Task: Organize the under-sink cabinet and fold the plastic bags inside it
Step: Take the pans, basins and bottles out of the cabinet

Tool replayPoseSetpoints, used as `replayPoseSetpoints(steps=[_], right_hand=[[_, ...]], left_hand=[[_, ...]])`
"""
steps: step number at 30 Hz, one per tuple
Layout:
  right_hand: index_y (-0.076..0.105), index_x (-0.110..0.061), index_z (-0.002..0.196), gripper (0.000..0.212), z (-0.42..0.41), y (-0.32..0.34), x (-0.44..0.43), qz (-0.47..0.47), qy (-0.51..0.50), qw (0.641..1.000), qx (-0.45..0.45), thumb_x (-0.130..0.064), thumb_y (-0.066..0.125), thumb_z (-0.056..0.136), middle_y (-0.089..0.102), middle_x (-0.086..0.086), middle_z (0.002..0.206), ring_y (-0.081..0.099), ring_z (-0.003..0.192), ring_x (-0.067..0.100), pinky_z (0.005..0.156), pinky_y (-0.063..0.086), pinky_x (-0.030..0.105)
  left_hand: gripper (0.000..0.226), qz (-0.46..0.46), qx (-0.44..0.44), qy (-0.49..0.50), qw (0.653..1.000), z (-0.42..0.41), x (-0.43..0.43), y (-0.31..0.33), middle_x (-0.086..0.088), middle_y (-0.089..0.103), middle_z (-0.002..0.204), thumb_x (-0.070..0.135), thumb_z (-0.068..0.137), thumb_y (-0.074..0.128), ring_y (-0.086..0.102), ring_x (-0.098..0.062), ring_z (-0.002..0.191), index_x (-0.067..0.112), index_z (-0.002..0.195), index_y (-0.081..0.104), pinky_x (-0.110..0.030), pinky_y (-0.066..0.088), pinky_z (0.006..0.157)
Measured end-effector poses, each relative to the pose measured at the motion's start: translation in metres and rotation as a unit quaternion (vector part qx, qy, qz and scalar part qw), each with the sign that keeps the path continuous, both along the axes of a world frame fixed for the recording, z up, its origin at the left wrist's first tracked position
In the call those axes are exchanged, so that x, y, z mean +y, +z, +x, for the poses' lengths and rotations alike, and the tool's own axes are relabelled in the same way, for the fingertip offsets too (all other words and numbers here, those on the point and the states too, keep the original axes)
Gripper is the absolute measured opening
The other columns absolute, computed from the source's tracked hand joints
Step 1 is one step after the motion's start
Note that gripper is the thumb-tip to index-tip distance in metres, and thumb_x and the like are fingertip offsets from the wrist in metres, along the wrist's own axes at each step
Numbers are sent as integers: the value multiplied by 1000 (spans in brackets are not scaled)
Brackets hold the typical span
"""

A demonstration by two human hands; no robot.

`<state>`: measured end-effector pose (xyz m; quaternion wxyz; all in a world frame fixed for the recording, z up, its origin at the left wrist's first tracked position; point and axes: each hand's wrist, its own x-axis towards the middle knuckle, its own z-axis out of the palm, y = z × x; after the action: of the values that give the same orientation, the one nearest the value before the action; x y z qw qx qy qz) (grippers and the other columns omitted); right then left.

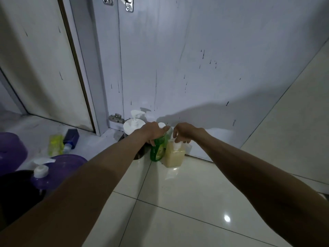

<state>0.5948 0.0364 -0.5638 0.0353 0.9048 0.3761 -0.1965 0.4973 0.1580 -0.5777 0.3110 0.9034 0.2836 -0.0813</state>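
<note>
Tip risk: the left grip (154, 133) is closing round the neck of the green bottle (157, 150) at centre frame. The bottle is leaning, just beside the beige bottle (174, 155), so a sideways pull could be knocking that one over.
Cap risk: the right grip (184, 135) is pinching the beige bottle's white cap. Lifting by the cap alone could be loosening it and spilling.
Crowding risk: the pump bottle (134, 126) is standing just behind the left grip, near the open door (178, 59). A swinging wrist could be toppling it.
Floor risk: the floor (195, 202) is showing glossy tile, so any leak would likely be making it slippery.
Green bottle: carrying green liquid; I cannot tell the level.
Beige bottle: sitting on the floor, looking nearly full of pale cloudy liquid.
Pump bottle: opaque white, hiding its contents.
Purple bottle (40, 177): standing at lower left, its white cap seemingly flipped open, so a bump could be spilling it.
Basin (71, 163): lying behind the purple bottle; contents not showing.
Cabinet (35, 125): opening at the left of the frame, its floor holding a yellow packet (56, 144) and a blue box (72, 138).
Bags: none plainly showing; the yellow packet may be one.
</note>
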Motion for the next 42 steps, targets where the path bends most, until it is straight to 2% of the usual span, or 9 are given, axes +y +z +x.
replayPoseSetpoints(steps=[4, 6, 13, 18, 20, 24, 28, 34, 42], right_hand=[[66, -6, 118, 35, -8, 23, -2, -13, 25, 999, -31, -21, 70, 87, 69, 12, 110, 68, 93, 25, 69, 54, 28], [65, -9, 122, 37, -12, 34, -2, 4, 64, 995, -75, -23, 69, 87, 65, 7, 121, 63, 106, 25, 80, 51, 30], [54, -17, 132, 47, -39, 63, 24, 148, 112, 972, -143, -33, 63, 89, 59, 5, 131, 57, 115, 23, 94, 48, 35], [45, -14, 139, 56, -77, 68, 67, 159, 166, 962, -149, -33, 63, 90, 54, 11, 133, 56, 116, 28, 92, 46, 36], [44, -14, 140, 57, -95, 65, 88, 158, 185, 960, -140, -32, 64, 89, 53, 12, 132, 56, 115, 30, 92, 47, 37], [51, -13, 133, 49, -129, 49, 131, 169, 232, 949, -130, -26, 65, 88, 56, 13, 127, 57, 113, 30, 91, 47, 38], [42, -19, 141, 56, -157, 27, 172, 145, 284, 930, -180, -27, 63, 90, 50, 14, 137, 45, 129, 32, 110, 35, 47], [42, -24, 142, 54, -199, -7, 221, 140, 310, 935, -102, -23, 61, 91, 51, 11, 132, 53, 119, 30, 93, 48, 42], [43, -24, 142, 56, -229, -61, 269, 99, 339, 934, -51, -17, 62, 90, 51, 12, 136, 54, 121, 31, 94, 46, 38]], left_hand=[[54, 5, 26, -30, 999, -11, -1, 15, -13, 67, 82, 54, 94, 44, 67, -23, 65, 2, 108, 53, -33, 57, 68], [48, 30, 38, -50, 998, -19, 2, 27, -8, 64, 79, 47, 93, 53, 66, -23, 70, 3, 110, 55, -31, 55, 66], [42, 102, 74, -75, 989, -66, 31, 48, -10, 65, 101, 41, 86, 63, 66, -24, 81, 6, 109, 58, -31, 57, 69], [54, 118, 66, -24, 991, -115, 74, 53, -6, 59, 85, 38, 84, 68, 60, -19, 67, 2, 121, 53, -22, 44, 49], [51, 132, 63, 6, 989, -135, 96, 51, -5, 58, 80, 40, 85, 67, 57, -18, 65, 2, 118, 56, -24, 44, 54], [53, 154, 49, 63, 985, -177, 140, 41, -13, 62, 112, 43, 87, 63, 59, -25, 95, 1, 118, 54, -29, 43, 73], [49, 163, 34, 106, 980, -216, 176, 28, -13, 61, 117, 40, 87, 63, 59, -29, 103, 2, 116, 54, -31, 45, 78], [57, 145, 48, 169, 974, -259, 209, -1, -14, 54, 131, 42, 87, 62, 54, -30, 114, 5, 128, 48, -32, 42, 83], [56, 58, 42, 225, 972, -273, 223, -42, -17, 64, 114, 41, 84, 67, 63, -30, 101, 0, 121, 55, -27, 43, 67]])
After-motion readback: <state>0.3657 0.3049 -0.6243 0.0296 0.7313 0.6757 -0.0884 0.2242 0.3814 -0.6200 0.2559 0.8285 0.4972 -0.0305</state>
